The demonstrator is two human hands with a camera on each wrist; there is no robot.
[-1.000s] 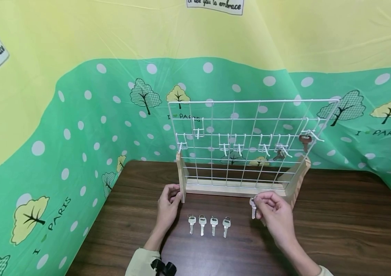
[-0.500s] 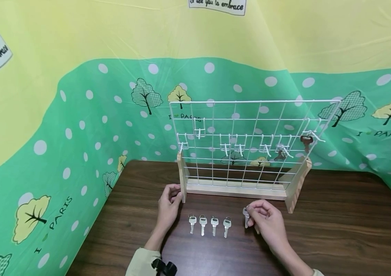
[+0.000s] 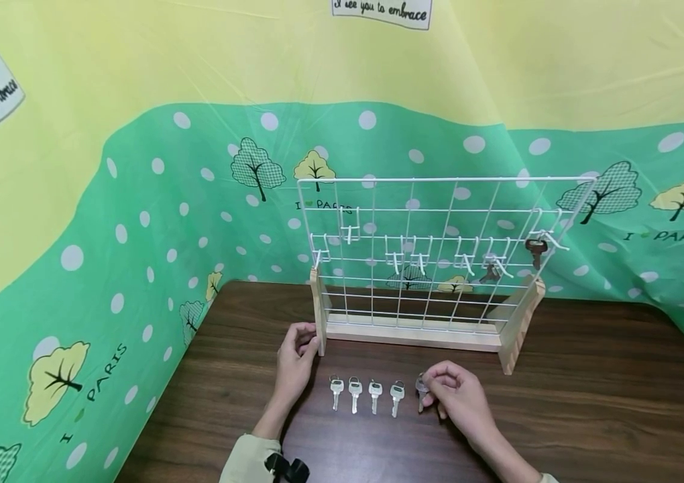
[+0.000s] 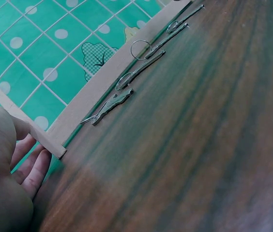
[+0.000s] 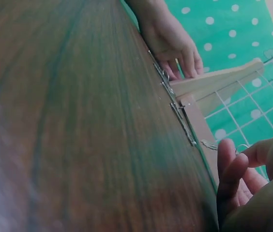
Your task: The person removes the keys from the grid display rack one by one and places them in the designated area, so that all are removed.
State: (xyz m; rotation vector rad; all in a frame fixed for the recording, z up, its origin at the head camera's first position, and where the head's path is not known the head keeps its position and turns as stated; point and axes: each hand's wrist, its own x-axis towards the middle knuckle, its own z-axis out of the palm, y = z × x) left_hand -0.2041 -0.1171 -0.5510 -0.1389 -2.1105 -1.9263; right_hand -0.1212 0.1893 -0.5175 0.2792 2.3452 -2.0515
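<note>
My right hand (image 3: 458,397) pinches a silver key (image 3: 420,385) by its head, low at the tabletop; whether the key touches the wood I cannot tell. To its left several silver keys (image 3: 375,397) with small rings lie in a row, shafts toward me. Behind them stands a white wire grid rack (image 3: 432,221) on a wooden base (image 3: 412,331). At the rack's left wooden side (image 3: 318,308), my left hand (image 3: 295,357) holds the lower end between thumb and fingers. In the right wrist view, the fingers partly hide the pinched key (image 5: 209,144).
Several white hooks (image 3: 419,261) hang on the grid. A brownish key (image 3: 536,249) hangs on the far right hook, and another key (image 3: 489,271) hangs left of it. A patterned green and yellow cloth (image 3: 167,168) rises behind the dark wooden table (image 3: 607,402).
My right hand has moved left and toward me with the key, from near the rack's base down to the right end of the row. My left hand has stayed in place.
</note>
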